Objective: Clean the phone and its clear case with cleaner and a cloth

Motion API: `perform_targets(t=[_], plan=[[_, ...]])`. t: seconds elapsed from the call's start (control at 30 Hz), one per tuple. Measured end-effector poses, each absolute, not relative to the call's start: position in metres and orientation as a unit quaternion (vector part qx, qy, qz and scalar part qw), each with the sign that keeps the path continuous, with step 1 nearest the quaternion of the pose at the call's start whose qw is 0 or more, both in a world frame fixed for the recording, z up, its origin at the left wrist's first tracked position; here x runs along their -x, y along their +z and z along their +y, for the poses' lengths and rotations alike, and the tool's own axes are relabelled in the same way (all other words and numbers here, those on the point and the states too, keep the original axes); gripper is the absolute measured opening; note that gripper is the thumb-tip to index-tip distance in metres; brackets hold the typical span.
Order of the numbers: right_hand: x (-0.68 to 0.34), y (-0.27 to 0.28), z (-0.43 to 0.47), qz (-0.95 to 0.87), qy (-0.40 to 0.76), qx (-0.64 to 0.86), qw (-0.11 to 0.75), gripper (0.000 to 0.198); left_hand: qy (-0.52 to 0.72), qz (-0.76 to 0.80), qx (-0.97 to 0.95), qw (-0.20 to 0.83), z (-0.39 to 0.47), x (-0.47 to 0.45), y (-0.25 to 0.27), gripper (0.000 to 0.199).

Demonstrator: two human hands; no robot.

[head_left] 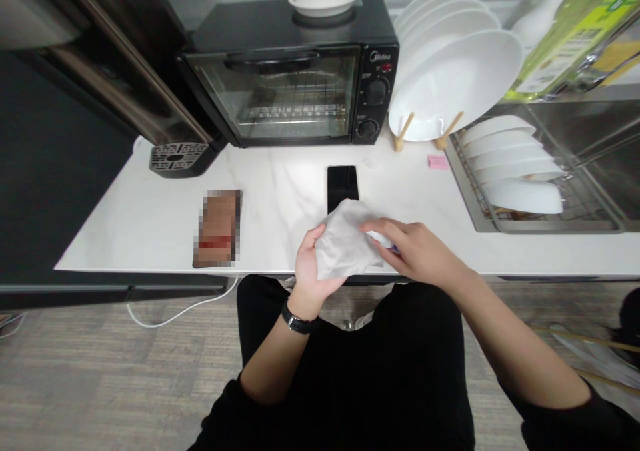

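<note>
A light grey-white cloth (345, 241) lies spread over the palm of my left hand (310, 271), whose thumb rests along its edge. A black watch strap circles that wrist. My right hand (413, 251) is closed around a small white object with a bit of purple (381, 239), held against the cloth's right side; my fingers cover most of it, so its kind is unclear. Just behind the cloth, a black smartphone (343, 183) lies flat on the white counter (280, 217), its near end hidden by the cloth.
A blurred-out tablet or phone (219, 229) lies at left, near a white cable (185, 316). Behind stand a black toaster oven (295, 97), a drinks dispenser (177, 157) and racked white plates (455, 84). At right, bowls (523, 196) sit in a sink rack, with a pink note (438, 163) beside it.
</note>
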State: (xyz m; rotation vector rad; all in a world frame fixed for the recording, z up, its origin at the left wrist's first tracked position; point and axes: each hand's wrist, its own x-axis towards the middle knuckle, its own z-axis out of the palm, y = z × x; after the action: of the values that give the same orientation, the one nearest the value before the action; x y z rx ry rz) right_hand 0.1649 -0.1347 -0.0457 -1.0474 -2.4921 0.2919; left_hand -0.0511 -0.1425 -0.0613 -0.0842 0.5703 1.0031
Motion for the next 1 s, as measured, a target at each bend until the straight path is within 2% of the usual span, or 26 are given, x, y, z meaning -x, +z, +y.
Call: perform_targets(t=[0.2,0.37,0.53,0.7,0.83,0.9,0.97,1.0], plan=[[-0.165,-0.055,-0.133,-0.888,0.068,0.394,0.228,0.033,0.473,0.26,0.033,0.842,-0.142,0.052,-0.065,0.039],[-0.179,-0.055,-0.105,-0.832,0.093,0.428,0.339,0.06,0.476,0.247,0.043,0.843,-0.143,0.052,-0.067,0.041],[-0.192,-0.056,-0.053,-0.785,0.094,0.429,0.437,0.075,0.47,0.28,0.072,0.834,-0.146,0.052,-0.059,0.036],[-0.192,-0.081,-0.015,-0.752,0.101,0.467,0.455,0.079,0.469,0.278,0.074,0.835,-0.147,0.053,-0.056,0.035],[-0.191,-0.082,-0.02,-0.733,0.089,0.481,0.472,0.094,0.47,0.288,0.06,0.832,-0.146,0.053,-0.057,0.04],[-0.189,-0.072,-0.039,-0.699,0.039,0.496,0.513,0.088,0.472,0.287,0.047,0.832,-0.145,0.053,-0.058,0.045],[-0.185,-0.063,-0.065,-0.643,0.015,0.52,0.562,0.056,0.472,0.278,0.029,0.836,-0.145,0.053,-0.058,0.049],[-0.182,-0.06,-0.078,-0.634,0.041,0.532,0.559,0.039,0.471,0.27,0.015,0.839,-0.145,0.052,-0.058,0.051]])
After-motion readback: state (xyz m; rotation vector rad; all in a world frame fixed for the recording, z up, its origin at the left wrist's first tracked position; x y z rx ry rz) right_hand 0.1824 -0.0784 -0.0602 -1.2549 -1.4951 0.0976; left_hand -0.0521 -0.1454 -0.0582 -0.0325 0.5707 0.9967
